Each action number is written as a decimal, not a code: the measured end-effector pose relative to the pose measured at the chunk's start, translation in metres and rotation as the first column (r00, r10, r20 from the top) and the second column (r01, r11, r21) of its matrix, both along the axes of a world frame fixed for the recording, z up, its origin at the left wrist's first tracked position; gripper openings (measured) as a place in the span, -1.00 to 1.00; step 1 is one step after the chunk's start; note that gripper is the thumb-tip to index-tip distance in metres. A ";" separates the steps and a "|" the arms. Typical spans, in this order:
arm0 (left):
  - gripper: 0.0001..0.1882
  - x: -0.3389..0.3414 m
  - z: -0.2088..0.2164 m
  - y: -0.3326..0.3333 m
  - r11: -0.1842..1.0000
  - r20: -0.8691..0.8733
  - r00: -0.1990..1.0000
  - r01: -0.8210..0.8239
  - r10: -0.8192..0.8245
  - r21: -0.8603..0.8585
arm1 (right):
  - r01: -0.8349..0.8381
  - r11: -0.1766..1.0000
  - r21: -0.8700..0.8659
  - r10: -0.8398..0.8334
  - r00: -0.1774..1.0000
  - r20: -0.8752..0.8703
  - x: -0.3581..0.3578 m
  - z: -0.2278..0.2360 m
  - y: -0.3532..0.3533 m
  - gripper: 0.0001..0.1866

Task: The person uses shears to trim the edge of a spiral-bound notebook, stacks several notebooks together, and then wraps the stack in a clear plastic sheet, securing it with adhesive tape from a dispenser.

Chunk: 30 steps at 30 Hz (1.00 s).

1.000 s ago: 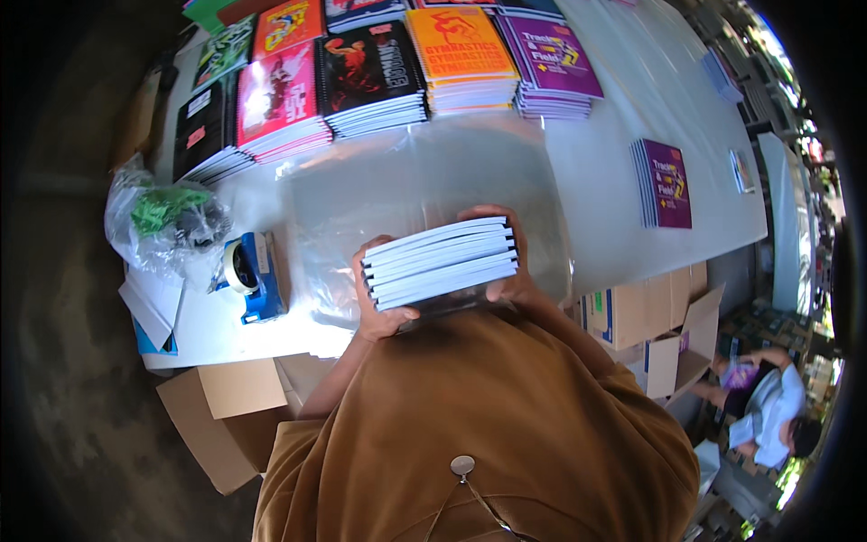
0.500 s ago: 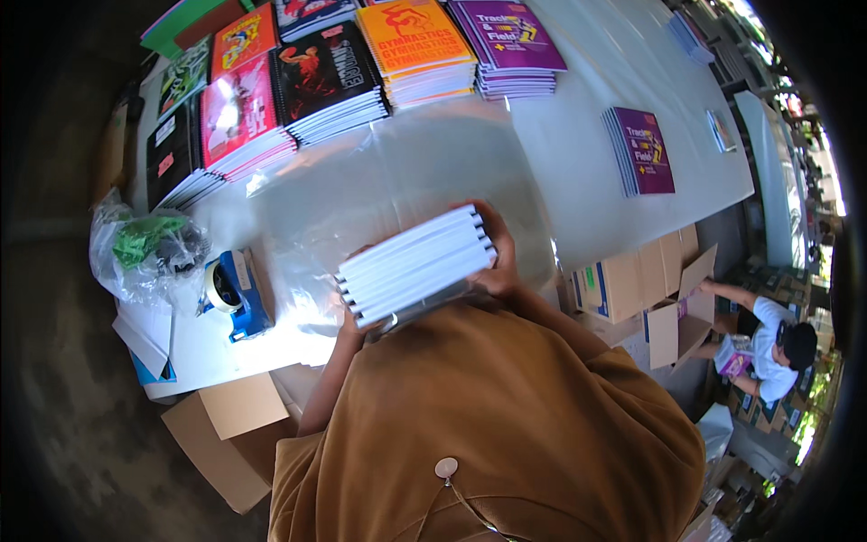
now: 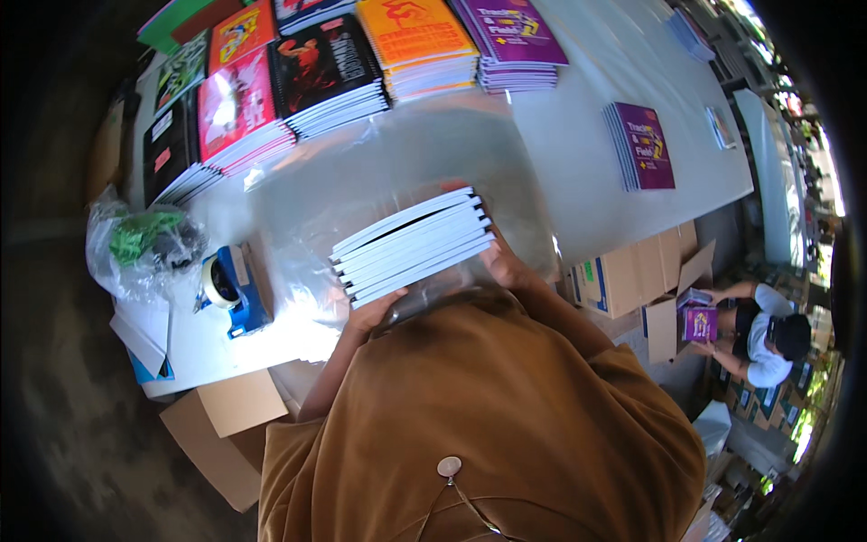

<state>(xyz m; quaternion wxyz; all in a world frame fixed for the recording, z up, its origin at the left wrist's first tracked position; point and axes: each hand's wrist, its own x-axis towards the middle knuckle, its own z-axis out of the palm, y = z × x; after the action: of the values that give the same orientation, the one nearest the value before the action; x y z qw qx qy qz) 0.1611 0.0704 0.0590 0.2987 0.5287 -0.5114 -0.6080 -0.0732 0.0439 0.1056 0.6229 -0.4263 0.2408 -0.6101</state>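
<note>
Between my two hands is a stack of notebooks [image 3: 411, 253], its white page edges turned up toward me and dark binding showing at the ends. My left hand [image 3: 372, 313] grips the near left corner, with its fingertips over the lower edge. On the right end, my right hand [image 3: 504, 262] is closed around the side, and some of its fingers are hidden behind the stack. A narrow dark gap parts the farthest notebooks. Under the stack, clear plastic sheeting [image 3: 452, 135] lies on the white table [image 3: 578, 217].
Piles of spiral notebooks [image 3: 330, 68] in several colours line the far side. Purple notebooks [image 3: 643, 149] lie at right. A blue tape dispenser [image 3: 239, 294] and a crumpled plastic bag [image 3: 135, 239] sit left. Cardboard boxes [image 3: 628, 280] flank me; a co-worker [image 3: 768, 343] is at right.
The stack has tipped slightly and a gap has opened among its far notebooks. My left fingers now show at its near edge. The co-worker has brought purple notebooks to the open box.
</note>
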 end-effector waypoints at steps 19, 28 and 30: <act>-0.37 -0.001 0.055 -0.040 0.987 0.062 0.985 -0.157 0.159 -0.038 | 0.195 0.943 0.271 0.092 0.627 -0.773 0.006 -0.015 -0.014 -0.25; -0.26 0.011 0.018 -0.076 0.949 0.272 0.959 -0.014 -0.077 0.316 | 0.200 0.784 0.588 0.362 0.622 -0.694 0.014 -0.033 -0.028 -0.33; -0.24 0.005 0.023 -0.070 0.948 0.216 0.976 -0.037 -0.033 0.315 | 0.193 0.779 0.597 0.367 0.632 -0.683 0.008 -0.038 -0.023 -0.32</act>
<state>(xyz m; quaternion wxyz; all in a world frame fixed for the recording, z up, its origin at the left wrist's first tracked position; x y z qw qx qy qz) 0.1656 0.0001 0.0819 0.1526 0.6337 -0.4364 -0.6202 -0.0653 0.0206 0.0674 0.5932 -0.4263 0.6463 -0.2206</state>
